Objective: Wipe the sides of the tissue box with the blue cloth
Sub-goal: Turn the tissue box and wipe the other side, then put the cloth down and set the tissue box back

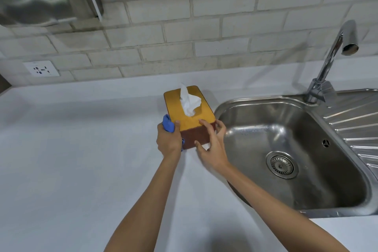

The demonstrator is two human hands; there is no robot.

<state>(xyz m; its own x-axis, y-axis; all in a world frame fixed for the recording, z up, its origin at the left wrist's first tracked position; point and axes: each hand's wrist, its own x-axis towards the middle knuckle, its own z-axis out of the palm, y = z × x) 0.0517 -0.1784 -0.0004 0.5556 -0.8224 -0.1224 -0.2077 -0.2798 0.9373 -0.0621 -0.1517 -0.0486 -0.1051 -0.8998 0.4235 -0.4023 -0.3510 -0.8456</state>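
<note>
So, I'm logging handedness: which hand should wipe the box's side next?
Left hand: it holds the cloth against the box's left side; right hand steadies the box.

left of the fingers (176, 124): bench (71, 149) lying bare, giving wide passage | right: sink (286, 149) basin opening just beside, faucet (335, 51) rising behind it | ahead: tissue box (189, 116) standing in the way, tiled wall (184, 26) closing off beyond

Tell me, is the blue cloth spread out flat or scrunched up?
Scrunched up. The blue cloth is bunched inside the left hand, pressed against the side of the yellow-topped brown tissue box; only small bits poke out.
</note>
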